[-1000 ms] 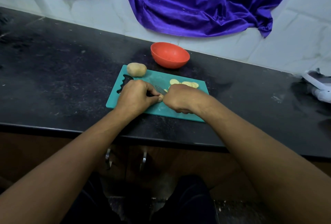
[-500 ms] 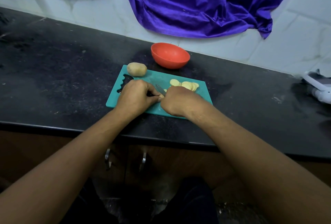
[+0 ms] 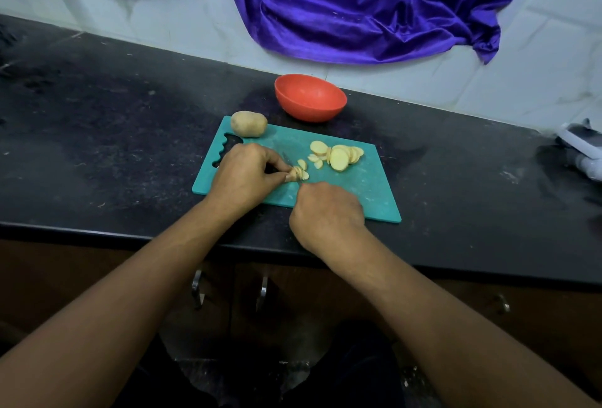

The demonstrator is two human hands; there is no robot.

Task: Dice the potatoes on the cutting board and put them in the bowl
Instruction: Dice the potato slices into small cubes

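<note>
While the left grip (image 3: 242, 176) pinches the potato piece (image 3: 298, 174), the right grip (image 3: 325, 212), just beside, clenches the knife (image 3: 286, 157).

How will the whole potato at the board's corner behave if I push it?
The whole potato looks oval and unpeeled, so it would probably roll rather than slide. It sits at the cutting board's far edge, so a push may send it off.

Teal cutting board (image 3: 365, 186), orange-red bowl (image 3: 309, 98), pale yellow potato slices (image 3: 338, 158), purple cloth (image 3: 358, 6).
</note>
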